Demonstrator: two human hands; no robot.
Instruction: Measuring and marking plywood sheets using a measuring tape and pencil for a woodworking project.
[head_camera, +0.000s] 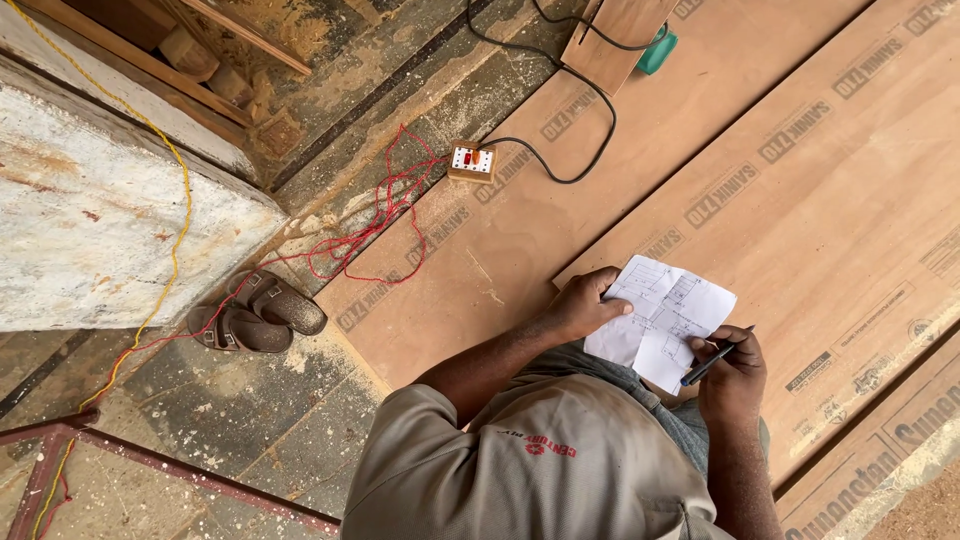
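- The person stands or crouches on large plywood sheets (800, 200) and looks down at a creased white paper (665, 320) with pencil sketches on it.
- The left hand (585, 305) holds the paper at its left edge; the fingers are closed on it, with the thumb lying on top of the sheet.
- The right hand (730, 375) is at the lower right corner of the paper. Its fingers are curled around a dark pen (712, 363), which is tilted, with its tip touching or just above the paper; I cannot tell which.
- The paper is in the air between both hands, above the person's lap and over the edge of the upper plywood sheet.
- The person wears a grey-beige shirt (540, 470) with a small red mark on it.
- Further away on the plywood there is a small wooden switch box (471, 161) with a red switch. A black cable (560, 150) runs from it toward a small board (620, 40), and thin red wire (380, 220) lies in loose loops beside it on the stone floor.
- A pair of brown sandals (258, 312) lies on the dusty floor, just beside a whitewashed wall (90, 230).
- A yellow cord (180, 200) goes along this wall.
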